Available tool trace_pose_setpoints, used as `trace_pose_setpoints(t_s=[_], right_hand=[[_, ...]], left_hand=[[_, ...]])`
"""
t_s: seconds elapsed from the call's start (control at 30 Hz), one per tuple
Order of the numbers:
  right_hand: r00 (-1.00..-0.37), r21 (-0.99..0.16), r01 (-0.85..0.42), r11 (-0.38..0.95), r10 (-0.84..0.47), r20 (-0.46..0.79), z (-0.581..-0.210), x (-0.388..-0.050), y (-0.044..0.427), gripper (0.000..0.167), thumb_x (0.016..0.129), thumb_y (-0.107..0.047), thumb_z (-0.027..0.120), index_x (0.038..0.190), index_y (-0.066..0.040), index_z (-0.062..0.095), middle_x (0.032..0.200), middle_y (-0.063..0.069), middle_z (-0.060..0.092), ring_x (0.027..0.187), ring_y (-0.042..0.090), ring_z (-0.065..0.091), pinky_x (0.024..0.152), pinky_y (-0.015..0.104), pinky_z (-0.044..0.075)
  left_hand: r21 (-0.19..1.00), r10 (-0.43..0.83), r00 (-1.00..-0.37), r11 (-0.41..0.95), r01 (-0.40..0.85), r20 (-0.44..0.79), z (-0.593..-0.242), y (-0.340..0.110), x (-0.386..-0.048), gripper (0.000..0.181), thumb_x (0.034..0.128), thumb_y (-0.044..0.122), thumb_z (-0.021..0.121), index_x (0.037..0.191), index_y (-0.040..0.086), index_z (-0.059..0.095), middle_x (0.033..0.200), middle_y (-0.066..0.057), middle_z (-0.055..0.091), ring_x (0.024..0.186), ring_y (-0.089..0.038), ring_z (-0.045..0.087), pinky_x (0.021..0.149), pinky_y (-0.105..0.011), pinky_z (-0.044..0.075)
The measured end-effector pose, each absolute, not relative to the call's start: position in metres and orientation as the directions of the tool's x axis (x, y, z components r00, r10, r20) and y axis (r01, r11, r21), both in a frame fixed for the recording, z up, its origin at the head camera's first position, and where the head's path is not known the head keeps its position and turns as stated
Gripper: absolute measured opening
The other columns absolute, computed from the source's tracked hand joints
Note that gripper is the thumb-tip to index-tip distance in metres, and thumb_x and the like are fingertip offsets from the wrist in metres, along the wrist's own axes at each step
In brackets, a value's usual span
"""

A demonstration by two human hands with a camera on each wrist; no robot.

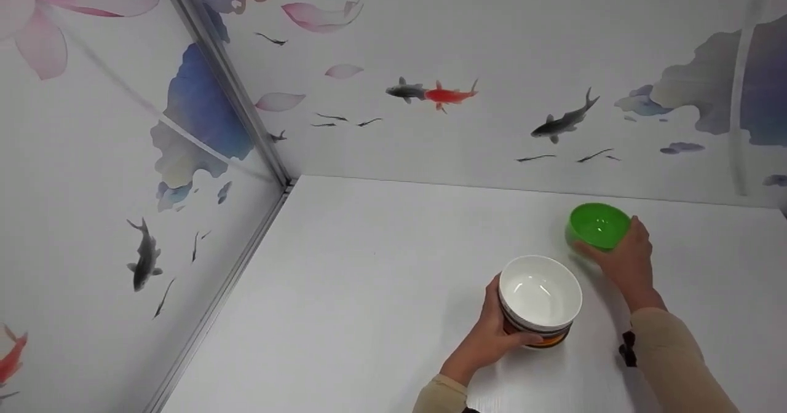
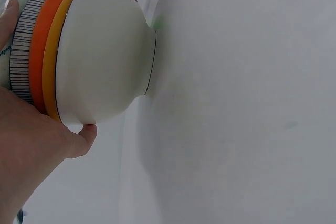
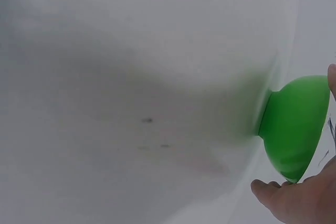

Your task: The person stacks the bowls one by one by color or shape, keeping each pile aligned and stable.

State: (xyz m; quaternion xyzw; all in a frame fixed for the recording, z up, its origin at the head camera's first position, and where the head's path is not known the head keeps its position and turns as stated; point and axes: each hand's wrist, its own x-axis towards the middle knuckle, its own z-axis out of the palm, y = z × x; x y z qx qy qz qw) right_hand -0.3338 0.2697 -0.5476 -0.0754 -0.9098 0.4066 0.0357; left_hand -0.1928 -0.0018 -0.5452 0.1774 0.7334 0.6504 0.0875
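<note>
My left hand (image 1: 489, 336) grips a stack of nested bowls from its left side, with the thumb across the front. On top is a white bowl (image 1: 541, 293). Below it the left wrist view shows a black-and-white striped band (image 2: 23, 43), orange and yellow rims, and a pale lower bowl (image 2: 102, 53). My right hand (image 1: 627, 262) holds a green bowl (image 1: 599, 224) by its right and near sides, behind and to the right of the stack. The green bowl (image 3: 296, 124) is upright, its foot at or close to the tabletop; exact contact is unclear.
The white tabletop (image 1: 344, 290) reaches back to a wall panel (image 1: 442, 149) printed with fish and petals. A second printed panel (image 1: 80, 185) stands at the left, joined to it by a metal corner strip (image 1: 227, 72).
</note>
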Motion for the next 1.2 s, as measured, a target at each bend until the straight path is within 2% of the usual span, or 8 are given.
trace_pose_setpoints(t_s=[0.13,0.33,0.63,1.03,1.2], right_hand=[[-0.987,-0.744,0.107,0.66,0.161,0.001,-0.542,-0.332,0.274,0.126,0.083,-0.053,0.076,0.156,0.003,-0.01,0.159,0.036,0.005,0.142,0.059,0.017,0.112,0.074,0.024],[-0.99,-0.761,0.079,0.644,0.138,0.015,-0.535,-0.33,0.277,0.118,0.084,-0.052,0.075,0.157,0.002,0.0,0.154,0.035,0.014,0.136,0.057,0.03,0.111,0.073,0.028],[-0.976,-0.764,-0.01,0.645,0.161,0.148,-0.524,-0.323,0.269,0.102,0.085,-0.043,0.076,0.153,0.004,0.016,0.148,0.034,0.025,0.133,0.05,0.035,0.108,0.071,0.033],[-0.972,-0.772,-0.116,0.625,0.089,0.218,-0.493,-0.291,0.254,0.103,0.085,-0.041,0.077,0.155,0.005,0.017,0.15,0.033,0.03,0.134,0.05,0.036,0.107,0.071,0.036],[-0.959,-0.756,-0.187,0.628,0.049,0.279,-0.48,-0.273,0.244,0.1,0.084,-0.034,0.08,0.154,0.006,0.02,0.147,0.032,0.035,0.13,0.047,0.041,0.103,0.068,0.043]], left_hand=[[0.983,0.382,-0.916,0.081,0.163,0.12,-0.544,0.001,-0.193,0.107,0.0841,0.018,0.081,0.157,0.027,0.003,0.162,0.005,0.021,0.15,-0.009,0.021,0.126,-0.033,0.018],[0.985,0.373,-0.92,0.076,0.156,0.117,-0.54,0.003,-0.193,0.107,0.0834,0.018,0.081,0.156,0.028,0.004,0.161,0.007,0.022,0.149,-0.008,0.021,0.126,-0.033,0.018],[0.987,0.371,-0.922,0.07,0.146,0.11,-0.538,0.002,-0.192,0.105,0.0839,0.022,0.081,0.156,0.033,0.005,0.16,0.011,0.022,0.149,-0.007,0.021,0.126,-0.033,0.018],[0.986,0.358,-0.929,0.097,0.137,0.094,-0.542,0.0,-0.193,0.105,0.0836,0.02,0.081,0.156,0.026,0.005,0.161,0.005,0.021,0.149,-0.01,0.021,0.126,-0.033,0.019],[0.984,0.365,-0.926,0.104,0.141,0.094,-0.543,-0.001,-0.193,0.106,0.084,0.022,0.081,0.156,0.026,0.004,0.162,0.005,0.02,0.15,-0.01,0.02,0.127,-0.034,0.018]])
